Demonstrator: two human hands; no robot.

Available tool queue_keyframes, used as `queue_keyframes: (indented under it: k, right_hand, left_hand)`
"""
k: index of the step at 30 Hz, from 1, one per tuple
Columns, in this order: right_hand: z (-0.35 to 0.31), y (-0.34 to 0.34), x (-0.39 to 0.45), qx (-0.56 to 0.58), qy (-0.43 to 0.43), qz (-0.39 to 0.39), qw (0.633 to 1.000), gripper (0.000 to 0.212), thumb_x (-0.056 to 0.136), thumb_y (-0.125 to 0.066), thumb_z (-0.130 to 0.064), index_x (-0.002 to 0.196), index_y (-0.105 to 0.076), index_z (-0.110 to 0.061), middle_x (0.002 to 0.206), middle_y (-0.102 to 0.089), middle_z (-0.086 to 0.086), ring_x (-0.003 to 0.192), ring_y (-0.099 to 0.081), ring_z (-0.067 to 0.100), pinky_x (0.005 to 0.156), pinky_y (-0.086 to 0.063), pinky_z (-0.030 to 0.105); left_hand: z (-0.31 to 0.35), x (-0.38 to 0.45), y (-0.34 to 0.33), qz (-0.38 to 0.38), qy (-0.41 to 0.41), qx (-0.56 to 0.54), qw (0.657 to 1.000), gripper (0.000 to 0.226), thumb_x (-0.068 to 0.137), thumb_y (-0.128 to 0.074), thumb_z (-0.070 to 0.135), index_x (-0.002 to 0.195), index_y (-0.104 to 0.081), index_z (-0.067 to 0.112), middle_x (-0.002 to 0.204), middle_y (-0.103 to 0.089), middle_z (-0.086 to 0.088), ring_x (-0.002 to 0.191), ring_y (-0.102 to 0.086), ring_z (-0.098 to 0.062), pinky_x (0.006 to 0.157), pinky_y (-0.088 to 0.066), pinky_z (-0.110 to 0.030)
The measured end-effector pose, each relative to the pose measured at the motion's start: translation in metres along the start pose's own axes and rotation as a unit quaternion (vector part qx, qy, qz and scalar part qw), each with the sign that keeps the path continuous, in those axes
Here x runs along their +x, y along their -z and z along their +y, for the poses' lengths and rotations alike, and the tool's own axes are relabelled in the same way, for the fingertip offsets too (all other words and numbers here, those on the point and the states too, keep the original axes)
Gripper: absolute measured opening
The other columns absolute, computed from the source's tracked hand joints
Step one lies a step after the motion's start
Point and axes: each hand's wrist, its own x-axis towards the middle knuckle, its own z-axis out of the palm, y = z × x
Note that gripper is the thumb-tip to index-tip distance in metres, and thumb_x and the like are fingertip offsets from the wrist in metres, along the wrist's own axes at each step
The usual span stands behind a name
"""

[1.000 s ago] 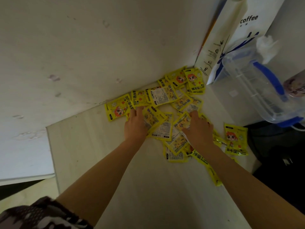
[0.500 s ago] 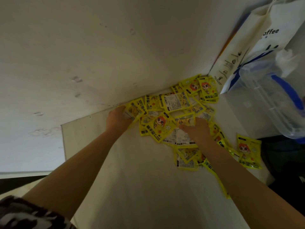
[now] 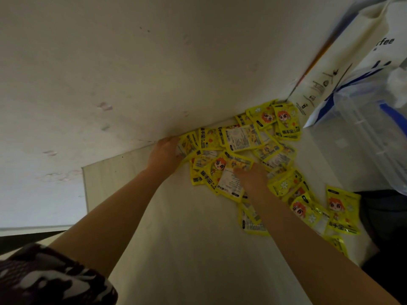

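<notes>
Yellow sachets (image 3: 242, 139) with a cartoon face lie in a loose, overlapping heap on the pale table (image 3: 176, 249), pushed up against the wall (image 3: 154, 73). The heap has two arms. One runs along the foot of the wall towards 2 o'clock and ends beside the white paper bag (image 3: 343, 69) and the clear jug (image 3: 370, 139). The other trails off towards 5 o'clock, along the table's right edge.

The hands are apart, one at each flank of the heap's near end. The left hand (image 3: 164, 154) is cupped at the leftmost sachets, right where table meets wall. Whether its fingers pinch a sachet or only push at it cannot be told from here. The right hand (image 3: 253, 177) lies flat on top of the heap with its fingers pointing to about 11 o'clock, pressing on a sachet that shows its white back.

Between the two hands sits only the heap's near corner; its bulk lies at 1 o'clock from the right hand. The outlying sachet (image 3: 342, 208) at 4 o'clock is far closer to the right hand than to the left — any gathering sweep of that tail would likely fall to the right.
</notes>
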Motion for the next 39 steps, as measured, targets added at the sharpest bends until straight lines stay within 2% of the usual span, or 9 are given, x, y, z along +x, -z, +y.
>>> queue_keyframes:
  k: [5, 9, 15, 22, 26, 29, 34, 36, 39]
  right_hand:
    - [-0.004, -0.009, 0.003, -0.070, 0.071, 0.014, 0.995, 0.041, 0.086, -0.067, -0.029, 0.115, -0.057, -0.002, 0.110, -0.059, 0.014, 0.108, -0.058, 0.033, 0.084, -0.048, 0.039]
    - [-0.004, -0.015, 0.000, -0.157, 0.093, 0.016, 0.983, 0.044, 0.083, -0.068, -0.036, 0.116, -0.056, -0.009, 0.123, -0.055, 0.016, 0.116, -0.050, 0.036, 0.096, -0.043, 0.042]
    - [-0.003, -0.016, -0.003, -0.195, 0.092, 0.034, 0.976, 0.043, 0.086, -0.065, -0.036, 0.121, -0.052, -0.014, 0.129, -0.047, 0.018, 0.121, -0.043, 0.037, 0.094, -0.035, 0.037]
    - [-0.008, -0.020, -0.005, -0.094, 0.120, 0.032, 0.988, 0.039, 0.084, -0.069, -0.021, 0.118, -0.057, -0.006, 0.121, -0.058, 0.016, 0.099, -0.061, 0.033, 0.078, -0.047, 0.032]
    - [-0.012, -0.016, -0.011, -0.052, 0.121, 0.017, 0.991, 0.038, 0.086, -0.066, -0.013, 0.122, -0.056, -0.007, 0.121, -0.060, 0.016, 0.110, -0.058, 0.032, 0.088, -0.046, 0.034]
    - [-0.012, -0.011, -0.018, -0.015, 0.127, 0.009, 0.992, 0.033, 0.088, -0.064, -0.009, 0.121, -0.058, -0.006, 0.118, -0.063, 0.013, 0.109, -0.060, 0.029, 0.080, -0.040, 0.025]
    - [-0.013, -0.011, -0.020, 0.032, 0.148, 0.005, 0.989, 0.023, 0.089, -0.061, -0.011, 0.112, -0.062, -0.011, 0.109, -0.067, 0.004, 0.093, -0.062, 0.018, 0.076, -0.046, 0.028]
    - [-0.015, -0.008, -0.021, 0.057, 0.146, -0.009, 0.988, 0.020, 0.090, -0.060, -0.011, 0.110, -0.058, -0.013, 0.108, -0.064, 0.003, 0.100, -0.062, 0.021, 0.084, -0.052, 0.036]
    - [-0.017, 0.004, -0.022, 0.091, 0.115, -0.034, 0.989, 0.048, 0.092, -0.059, -0.014, 0.137, -0.041, -0.010, 0.132, -0.052, 0.008, 0.120, -0.054, 0.027, 0.087, -0.049, 0.035]
  left_hand:
    - [-0.002, -0.005, -0.001, -0.016, 0.027, -0.009, 0.999, 0.046, 0.085, -0.065, 0.026, 0.123, -0.050, 0.007, 0.126, -0.055, -0.017, 0.119, -0.050, -0.034, 0.094, -0.044, -0.043]
    - [-0.010, -0.014, -0.003, -0.017, 0.047, 0.018, 0.999, 0.050, 0.085, -0.067, 0.029, 0.125, -0.048, 0.006, 0.125, -0.051, -0.016, 0.118, -0.048, -0.035, 0.092, -0.043, -0.043]
    - [-0.018, -0.025, -0.005, -0.007, 0.074, 0.013, 0.997, 0.049, 0.082, -0.070, 0.029, 0.120, -0.050, 0.006, 0.117, -0.049, -0.014, 0.110, -0.050, -0.034, 0.084, -0.045, -0.043]
    - [-0.015, -0.028, -0.005, 0.009, 0.135, -0.055, 0.989, 0.059, 0.072, -0.079, 0.030, 0.120, -0.051, 0.009, 0.123, -0.046, -0.015, 0.111, -0.051, -0.035, 0.094, -0.046, -0.049]
    - [-0.016, -0.031, -0.003, 0.001, 0.171, -0.084, 0.982, 0.048, 0.074, -0.076, 0.030, 0.110, -0.048, 0.017, 0.109, -0.060, -0.010, 0.110, -0.050, -0.033, 0.090, -0.043, -0.046]
    - [-0.017, -0.036, -0.001, 0.014, 0.179, -0.094, 0.979, 0.043, 0.075, -0.075, 0.028, 0.107, -0.047, 0.021, 0.102, -0.061, -0.006, 0.106, -0.052, -0.031, 0.090, -0.039, -0.042]
    - [-0.018, -0.041, 0.007, 0.054, 0.175, -0.187, 0.965, 0.037, 0.074, -0.076, 0.020, 0.099, -0.048, 0.017, 0.093, -0.062, -0.006, 0.076, -0.061, -0.026, 0.065, -0.055, -0.037]
    - [-0.017, -0.042, 0.010, 0.064, 0.170, -0.213, 0.960, 0.039, 0.073, -0.078, 0.022, 0.098, -0.049, 0.018, 0.093, -0.063, -0.004, 0.076, -0.064, -0.025, 0.063, -0.056, -0.037]
    - [-0.012, -0.041, 0.013, 0.077, 0.162, -0.235, 0.955, 0.045, 0.072, -0.081, 0.024, 0.102, -0.048, 0.019, 0.095, -0.063, -0.002, 0.079, -0.065, -0.024, 0.062, -0.056, -0.034]
